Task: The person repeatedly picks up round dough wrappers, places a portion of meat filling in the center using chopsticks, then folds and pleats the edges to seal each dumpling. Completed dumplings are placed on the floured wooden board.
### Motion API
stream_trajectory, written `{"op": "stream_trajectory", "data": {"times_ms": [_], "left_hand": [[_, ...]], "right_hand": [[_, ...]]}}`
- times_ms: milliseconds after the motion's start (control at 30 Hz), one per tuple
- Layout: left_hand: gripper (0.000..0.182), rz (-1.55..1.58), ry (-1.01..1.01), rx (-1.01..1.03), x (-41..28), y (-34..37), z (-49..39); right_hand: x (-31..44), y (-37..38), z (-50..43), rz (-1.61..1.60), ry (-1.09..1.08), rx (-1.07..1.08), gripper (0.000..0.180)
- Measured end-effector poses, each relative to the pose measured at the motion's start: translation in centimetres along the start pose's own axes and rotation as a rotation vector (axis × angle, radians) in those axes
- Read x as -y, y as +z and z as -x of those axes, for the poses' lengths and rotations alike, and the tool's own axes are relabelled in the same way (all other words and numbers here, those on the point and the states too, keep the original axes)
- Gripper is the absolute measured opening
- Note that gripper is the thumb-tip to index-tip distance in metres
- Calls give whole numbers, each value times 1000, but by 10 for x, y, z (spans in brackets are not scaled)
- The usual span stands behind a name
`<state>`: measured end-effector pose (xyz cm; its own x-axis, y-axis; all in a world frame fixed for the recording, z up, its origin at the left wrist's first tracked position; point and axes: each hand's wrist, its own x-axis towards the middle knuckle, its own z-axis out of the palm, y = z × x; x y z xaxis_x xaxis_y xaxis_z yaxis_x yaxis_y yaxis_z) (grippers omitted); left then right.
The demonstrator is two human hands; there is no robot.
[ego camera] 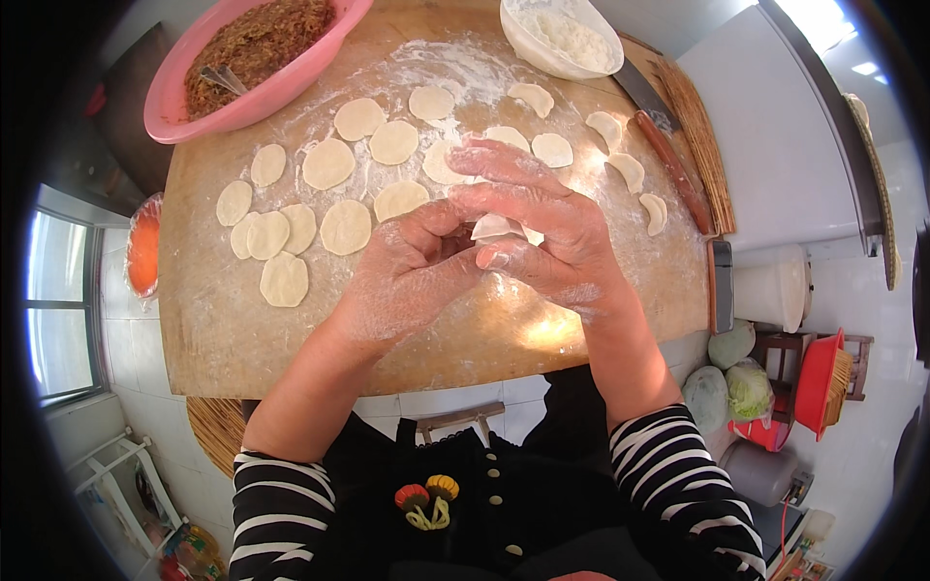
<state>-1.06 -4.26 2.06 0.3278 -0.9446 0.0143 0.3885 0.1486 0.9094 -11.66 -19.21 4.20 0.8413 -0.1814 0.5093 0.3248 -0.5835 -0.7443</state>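
Note:
Between my floury hands, above a wooden board [450, 356], is a partly visible dumpling [497, 227]. My left hand [414, 269] grips its left side, and my right hand [545, 232] has thumb and fingers around its right side. Fingers hide much of the dough. Several round dough wrappers [328, 164] lie on the board to the left and beyond my hands, a few overlapping. Folded dumplings [627, 172] lie in a curved row at the right. A pink basin [156, 109] holds brown minced filling [254, 51] with a metal spoon [224, 80] in it.
A white bowl of flour [563, 36] stands at the far side. Along the right edge lie a cleaver [645, 91], a reddish rolling pin [673, 172], a straw brush [701, 138] and a phone [721, 287]. An orange container [144, 247] is beyond the left edge.

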Motion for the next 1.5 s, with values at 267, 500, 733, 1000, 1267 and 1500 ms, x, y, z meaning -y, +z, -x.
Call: {"op": "stream_trajectory", "data": {"times_ms": [267,500,733,1000,1267,1500], "left_hand": [[33,-61,47,1,-1,1,2],[36,-1,110,-17,3,6,1],[36,-51,124,-25,3,8,2],[34,-2,102,-46,-1,11,3],[38,-14,126,3,3,7,2],[39,138,88,-106,4,12,5]], "right_hand": [[-10,-1,2,42,-104,35,28],[-11,0,1,115,-167,39,30],[-17,7,2,105,-217,-21,32],[-15,8,2,157,-234,-90,35],[-12,9,2,190,-245,-154,45],[-17,4,6,354,-266,-74,53]]}}
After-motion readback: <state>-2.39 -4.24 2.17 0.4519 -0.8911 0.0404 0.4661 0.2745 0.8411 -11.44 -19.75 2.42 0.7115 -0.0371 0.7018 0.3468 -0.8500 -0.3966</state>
